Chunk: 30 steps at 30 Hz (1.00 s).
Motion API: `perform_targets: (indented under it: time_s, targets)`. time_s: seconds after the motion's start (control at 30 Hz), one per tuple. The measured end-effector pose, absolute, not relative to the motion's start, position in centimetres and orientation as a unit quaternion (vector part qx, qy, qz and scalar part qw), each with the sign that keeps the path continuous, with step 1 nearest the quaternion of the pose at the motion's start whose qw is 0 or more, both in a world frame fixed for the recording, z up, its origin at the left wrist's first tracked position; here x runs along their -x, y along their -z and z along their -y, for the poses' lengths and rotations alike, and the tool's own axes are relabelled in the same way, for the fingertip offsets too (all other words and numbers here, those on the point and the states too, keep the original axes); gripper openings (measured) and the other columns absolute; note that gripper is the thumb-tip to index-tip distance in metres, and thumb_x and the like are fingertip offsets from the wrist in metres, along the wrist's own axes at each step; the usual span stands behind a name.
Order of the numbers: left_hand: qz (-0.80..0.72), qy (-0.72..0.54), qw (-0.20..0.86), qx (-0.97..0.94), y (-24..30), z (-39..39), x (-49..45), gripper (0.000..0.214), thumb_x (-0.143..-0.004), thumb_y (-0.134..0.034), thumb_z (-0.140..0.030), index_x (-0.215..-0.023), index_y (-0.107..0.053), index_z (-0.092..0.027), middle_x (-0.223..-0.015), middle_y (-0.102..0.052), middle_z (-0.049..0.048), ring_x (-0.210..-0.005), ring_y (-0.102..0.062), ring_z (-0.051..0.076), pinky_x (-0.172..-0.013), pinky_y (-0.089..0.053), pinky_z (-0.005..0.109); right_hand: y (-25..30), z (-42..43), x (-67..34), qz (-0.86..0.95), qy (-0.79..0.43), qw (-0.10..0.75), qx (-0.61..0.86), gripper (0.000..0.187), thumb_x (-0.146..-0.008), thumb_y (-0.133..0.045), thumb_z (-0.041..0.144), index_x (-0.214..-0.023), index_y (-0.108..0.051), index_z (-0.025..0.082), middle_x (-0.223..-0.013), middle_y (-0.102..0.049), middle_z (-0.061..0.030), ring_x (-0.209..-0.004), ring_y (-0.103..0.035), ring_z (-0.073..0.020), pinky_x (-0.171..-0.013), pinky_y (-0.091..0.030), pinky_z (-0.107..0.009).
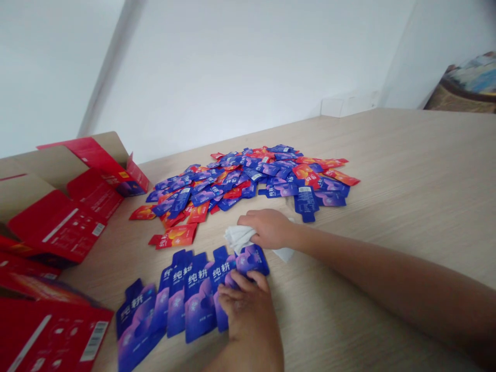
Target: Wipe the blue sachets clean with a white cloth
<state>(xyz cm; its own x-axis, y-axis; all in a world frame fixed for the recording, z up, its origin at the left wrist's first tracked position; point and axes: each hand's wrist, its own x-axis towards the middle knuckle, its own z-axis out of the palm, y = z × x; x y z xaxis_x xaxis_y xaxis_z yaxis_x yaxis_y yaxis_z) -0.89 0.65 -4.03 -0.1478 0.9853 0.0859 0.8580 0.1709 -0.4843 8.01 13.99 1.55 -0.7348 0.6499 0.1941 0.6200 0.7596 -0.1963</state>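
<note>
My right hand [271, 227] is closed on a crumpled white cloth [237, 237], which touches the top of a blue-purple pouch [251, 258]. Part of the cloth also shows below the wrist. At the bottom middle, my left hand [251, 315] rests with spread fingers on the right end of a row of blue-purple pouches [199, 305]. Those pouches overlap like a fan, their spouted ends pointing away from me. The left thumb cannot be made out. Just left of the right hand lies a single red-orange pouch [176, 236].
Beyond my hands spreads a mixed heap of blue and red pouches [232, 178] on the light wood table [395, 175]. Open red cardboard boxes [73, 227] line the left side, flaps raised. A white wall [248, 67] borders the table's back. A small white box [344, 106] is fixed there.
</note>
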Motion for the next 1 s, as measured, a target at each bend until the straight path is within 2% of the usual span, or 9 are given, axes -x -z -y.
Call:
perform_targets:
  time_s: [0.17,0.27,0.5,0.6,0.83,1.0]
  targets:
    - [0.734,-0.171,0.216,0.620,3.8,-0.5,0.8,0.045,-0.082,-0.032,0.001,-0.110,-0.062,-0.016,-0.119,-0.057,0.0226,-0.097,-0.060,0.037,-0.077,-0.044,0.051,-1.4,-13.3,-7.4,0.951,-0.078,0.083,0.286,0.027,-0.079,-0.049,0.033,-0.104,-0.054,0.023,-0.097,-0.062,-0.0057,-0.087,-0.058,-0.0213,-0.068,-0.039,-0.029]
    - [0.733,-0.172,0.229,0.616,3.8,-0.4,0.6,0.045,-0.082,-0.032,0.001,-0.109,-0.063,-0.016,-0.119,-0.057,0.0229,-0.097,-0.060,0.037,-0.077,-0.044,0.051,-0.9,-13.9,-7.6,0.947,-0.068,0.070,0.306,0.030,-0.078,-0.049,0.033,-0.107,-0.053,0.024,-0.098,-0.063,-0.0064,-0.087,-0.059,-0.0224,-0.066,-0.040,-0.030]
    - [0.742,-0.162,0.214,0.614,4.5,-0.6,0.4,0.044,-0.081,-0.034,0.001,-0.108,-0.063,-0.017,-0.120,-0.057,0.0215,-0.098,-0.060,0.037,-0.079,-0.043,0.054,-0.9,-15.2,-8.6,0.921,-0.034,0.097,0.377,0.028,-0.080,-0.047,0.030,-0.107,-0.053,0.021,-0.100,-0.061,-0.0081,-0.089,-0.057,-0.0222,-0.070,-0.039,-0.031]
    - [0.744,-0.150,0.216,0.615,4.6,-0.6,0.4,0.043,-0.080,-0.034,0.001,-0.106,-0.063,-0.017,-0.119,-0.058,0.0214,-0.098,-0.059,0.037,-0.080,-0.042,0.055,-1.2,-14.9,-8.5,0.923,-0.043,0.111,0.367,0.028,-0.081,-0.047,0.030,-0.106,-0.053,0.021,-0.100,-0.061,-0.0077,-0.090,-0.056,-0.0213,-0.072,-0.039,-0.030]
    - [0.727,-0.176,0.244,0.617,4.0,-0.4,0.1,0.043,-0.081,-0.034,0.002,-0.108,-0.062,-0.016,-0.117,-0.058,0.0228,-0.096,-0.060,0.037,-0.078,-0.043,0.053,-0.6,-14.9,-8.3,0.952,-0.065,0.078,0.290,0.030,-0.076,-0.050,0.032,-0.104,-0.054,0.023,-0.094,-0.064,-0.0049,-0.084,-0.058,-0.0213,-0.066,-0.038,-0.029]
    - [0.738,-0.162,0.208,0.621,3.9,-0.4,0.0,0.041,-0.081,-0.036,-0.001,-0.109,-0.062,-0.017,-0.119,-0.058,0.0211,-0.098,-0.060,0.036,-0.081,-0.041,0.057,-0.9,-15.4,-8.9,0.938,-0.056,0.094,0.330,0.028,-0.078,-0.049,0.030,-0.104,-0.054,0.020,-0.096,-0.063,-0.0069,-0.087,-0.057,-0.0217,-0.069,-0.038,-0.030]
